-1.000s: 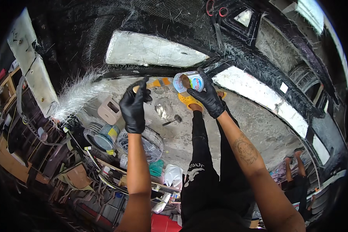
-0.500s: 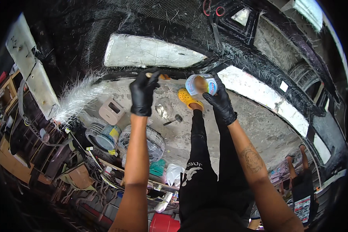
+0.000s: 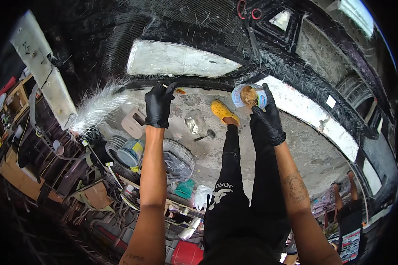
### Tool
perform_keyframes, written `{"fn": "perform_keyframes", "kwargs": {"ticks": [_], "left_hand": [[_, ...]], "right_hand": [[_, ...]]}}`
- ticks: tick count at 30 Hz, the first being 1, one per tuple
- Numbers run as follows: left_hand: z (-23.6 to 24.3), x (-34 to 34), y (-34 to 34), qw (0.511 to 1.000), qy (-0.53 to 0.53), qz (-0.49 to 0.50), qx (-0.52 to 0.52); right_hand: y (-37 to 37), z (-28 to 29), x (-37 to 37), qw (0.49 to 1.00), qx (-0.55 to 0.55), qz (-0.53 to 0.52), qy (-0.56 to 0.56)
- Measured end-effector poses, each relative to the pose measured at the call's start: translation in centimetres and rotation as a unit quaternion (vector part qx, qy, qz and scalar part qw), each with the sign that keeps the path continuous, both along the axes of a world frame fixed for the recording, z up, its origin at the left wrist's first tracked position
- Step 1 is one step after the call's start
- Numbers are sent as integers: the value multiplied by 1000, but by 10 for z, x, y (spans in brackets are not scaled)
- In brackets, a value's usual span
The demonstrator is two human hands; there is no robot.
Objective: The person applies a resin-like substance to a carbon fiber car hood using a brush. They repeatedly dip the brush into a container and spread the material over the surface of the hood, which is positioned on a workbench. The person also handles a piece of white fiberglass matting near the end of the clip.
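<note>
My left hand (image 3: pixel 158 105), in a black glove, is closed around what looks like a small brush (image 3: pixel 180 91). Its pale handle end pokes out above the fingers, and an amber-stained tip shows to the right. My right hand (image 3: pixel 269 115), gloved in black too, grips a clear plastic cup (image 3: pixel 239 96) with a blue and white label. The cup tilts so that its inside shows, with amber-brown liquid (image 3: pixel 249 96) in it. Both hands hover just in front of a large black moulded panel (image 3: pixel 185 26), whose white patch (image 3: pixel 181 59) lies beyond my left hand.
Red-handled scissors (image 3: pixel 252 26) rest on the black panel. Loose glass fibres (image 3: pixel 101 106) fringe its left edge. Below on the concrete floor are a hammer (image 3: pixel 205 135), a beige stool (image 3: pixel 132 123) and tyres (image 3: pixel 179 159). Another person (image 3: pixel 349 216) is at the lower right.
The cup has shifted slightly right and tipped, showing more of the liquid inside. My left hand with the brush has moved a little left. The whole view has swung slightly.
</note>
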State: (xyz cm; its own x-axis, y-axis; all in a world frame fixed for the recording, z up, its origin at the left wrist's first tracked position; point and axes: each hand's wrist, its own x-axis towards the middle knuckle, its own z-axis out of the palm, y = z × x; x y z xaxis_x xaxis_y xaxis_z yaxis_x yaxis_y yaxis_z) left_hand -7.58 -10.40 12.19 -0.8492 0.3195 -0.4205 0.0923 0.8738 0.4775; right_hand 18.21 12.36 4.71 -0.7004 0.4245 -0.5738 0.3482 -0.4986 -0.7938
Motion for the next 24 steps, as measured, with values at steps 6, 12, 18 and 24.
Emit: {"fn": "perform_keyframes", "kwargs": {"ticks": [6,12,18,24], "left_hand": [[20,-2,3,985,31,117,122],[-1,7,1,983,168,19,65],[-38,52,8,978,188,-43,80],[-39,79,10,982,45,55,172]], "right_hand": [[-2,3,-6,1000,-22,-2,7],[1,21,-11,999,-20,34,18],[-1,2,0,998,29,46,8],[-3,2,-4,1000,-4,18,2]]}}
